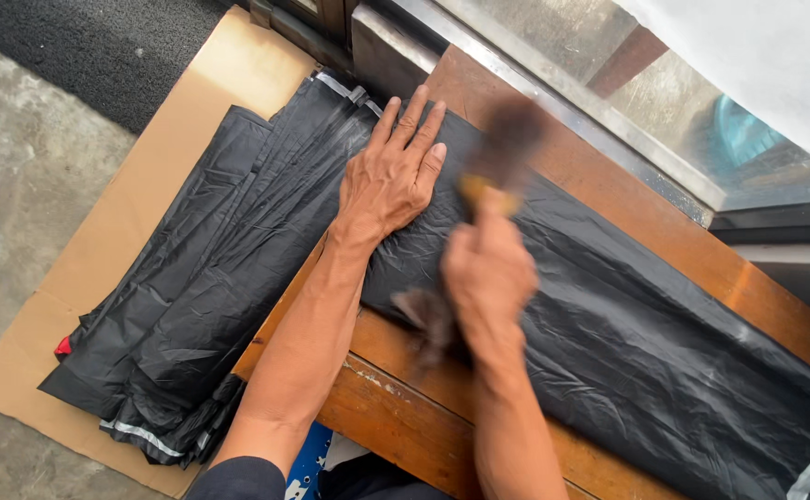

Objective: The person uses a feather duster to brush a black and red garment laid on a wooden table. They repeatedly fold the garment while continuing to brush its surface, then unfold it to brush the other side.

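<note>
A long black fabric piece (646,324) lies flat across a wooden board (396,426). My left hand (394,176) presses flat on its left end, fingers spread. My right hand (488,278) is closed around a brush (507,139) with a dark, motion-blurred head and a yellowish handle, held just above the fabric to the right of my left hand. A dark blurred bit shows below my right hand; I cannot tell what it is.
More black fabric pieces (201,287) with grey trim are stacked on a cardboard sheet (146,176) on the concrete floor at left. A metal-framed glass panel (609,111) runs along the board's far edge. A dark mat (99,46) lies at top left.
</note>
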